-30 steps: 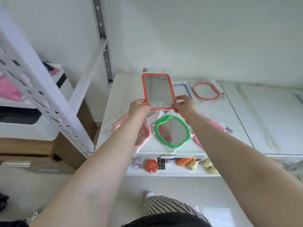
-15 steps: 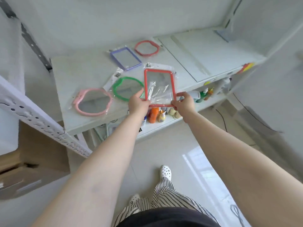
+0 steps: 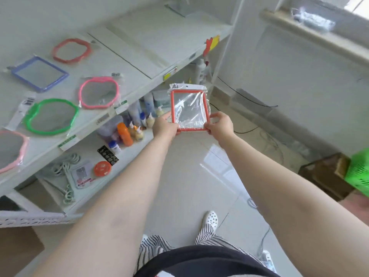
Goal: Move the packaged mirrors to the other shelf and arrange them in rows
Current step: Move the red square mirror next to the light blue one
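- Left hand (image 3: 164,126) and right hand (image 3: 219,124) each pinch a lower corner of the red rectangular mirror (image 3: 189,109), in its clear packet; it is held upright in the air between them, off the shelf and over the floor.
- Judgement: carrying step. Two-corner hold suits a flat, slippery packet; keep it level, grip the frame rather than loose film, set it down flat.
- Left of the left hand, the white shelf (image 3: 127,62) holds five more packaged mirrors: pink (image 3: 99,92), green (image 3: 51,116), blue (image 3: 40,73), red round (image 3: 71,50), pale pink (image 3: 12,150) at the frame edge.
- Below that, bottles (image 3: 124,133) on the lower shelf, near the left hand.
- Right of the right hand: floor cable (image 3: 247,98), brown box (image 3: 325,174), green basket (image 3: 359,168); possible trip points. Destination shelf not identifiable.
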A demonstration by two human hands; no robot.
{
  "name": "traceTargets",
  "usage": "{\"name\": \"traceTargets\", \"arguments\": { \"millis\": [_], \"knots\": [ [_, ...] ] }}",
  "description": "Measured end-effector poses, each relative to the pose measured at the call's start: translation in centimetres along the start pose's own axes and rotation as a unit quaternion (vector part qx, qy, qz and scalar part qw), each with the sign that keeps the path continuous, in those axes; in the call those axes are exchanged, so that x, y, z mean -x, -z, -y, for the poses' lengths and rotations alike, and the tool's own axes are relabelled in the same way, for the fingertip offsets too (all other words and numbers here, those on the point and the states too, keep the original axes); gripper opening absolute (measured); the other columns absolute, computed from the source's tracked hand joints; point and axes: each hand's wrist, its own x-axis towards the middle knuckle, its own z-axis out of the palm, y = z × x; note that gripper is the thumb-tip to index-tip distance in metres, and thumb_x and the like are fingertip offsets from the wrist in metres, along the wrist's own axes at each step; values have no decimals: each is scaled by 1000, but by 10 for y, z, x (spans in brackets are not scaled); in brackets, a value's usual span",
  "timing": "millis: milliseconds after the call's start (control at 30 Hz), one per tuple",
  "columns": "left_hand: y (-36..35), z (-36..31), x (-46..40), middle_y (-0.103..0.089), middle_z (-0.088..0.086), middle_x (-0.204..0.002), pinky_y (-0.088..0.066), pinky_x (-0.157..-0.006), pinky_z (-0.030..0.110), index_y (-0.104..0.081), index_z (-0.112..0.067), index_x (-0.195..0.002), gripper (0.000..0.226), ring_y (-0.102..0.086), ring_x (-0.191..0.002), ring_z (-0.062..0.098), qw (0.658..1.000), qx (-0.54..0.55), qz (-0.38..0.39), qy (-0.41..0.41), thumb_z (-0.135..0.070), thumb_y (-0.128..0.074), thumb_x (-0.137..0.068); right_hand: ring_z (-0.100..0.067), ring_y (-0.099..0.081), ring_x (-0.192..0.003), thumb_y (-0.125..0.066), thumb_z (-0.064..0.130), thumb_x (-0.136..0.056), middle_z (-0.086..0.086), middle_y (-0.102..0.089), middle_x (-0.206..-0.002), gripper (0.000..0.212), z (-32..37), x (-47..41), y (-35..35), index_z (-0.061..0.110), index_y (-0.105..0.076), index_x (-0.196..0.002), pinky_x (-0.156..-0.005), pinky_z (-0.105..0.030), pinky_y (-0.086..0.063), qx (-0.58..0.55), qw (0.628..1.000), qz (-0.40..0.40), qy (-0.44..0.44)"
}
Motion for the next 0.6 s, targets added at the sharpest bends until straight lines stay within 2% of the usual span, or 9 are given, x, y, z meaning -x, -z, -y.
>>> {"name": "traceTargets", "arguments": {
  "millis": [100, 200, 333, 433, 600],
  "knots": [
    [-66, 5, 0, -68, 2, -110, -59, -66, 24, -54, -20, -135, 61, -66, -78, 17, 999, -3, 25, 25, 7, -62, -81, -24, -65, -72, -66, 8, -84, -12, -70, -98, 30, -38, -29, 45, 15, -59, -113, -79, -43, -59, 14, 999, -1, -35],
    [-121, 10, -1, -67, 8, -120, -59, -68, 25, -52, -22, -136, 63, -68, -81, 18, 998, -11, 34, 50, 5, -63, -81, -28, -69, -77, -67, 8, -83, -13, -70, -102, 31, -69, -56, 82, 15, -60, -112, -82, -46, -59, 19, 998, 1, -54],
    [-171, 3, -7, -66, 13, -121, -61, -73, 31, -51, -20, -138, 66, -67, -77, 21, 997, -20, 35, 58, 10, -61, -79, -32, -70, -92, -69, 9, -78, -8, -67, -107, 35, -86, -88, 118, 15, -61, -112, -84, -47, -57, 25, 998, 5, -54],
    [-189, -10, -20, -65, 12, -123, -61, -69, 27, -51, -22, -137, 66, -69, -80, 21, 997, -31, 39, 59, 9, -60, -80, -33, -72, -87, -68, 6, -79, -7, -66, -99, 35, -89, -107, 132, 13, -61, -113, -83, -47, -58, 7, 998, 12, -59],
    [-214, -31, -46, -66, 8, -123, -62, -76, 32, -50, -24, -138, 67, -72, -82, 22, 995, -59, 46, 59, 8, -60, -80, -25, -70, -74, -68, 7, -81, -12, -71, -99, 37, -85, -142, 147, 13, -59, -116, -81, -43, -59, 0, 998, 12, -61]
  ]
}}
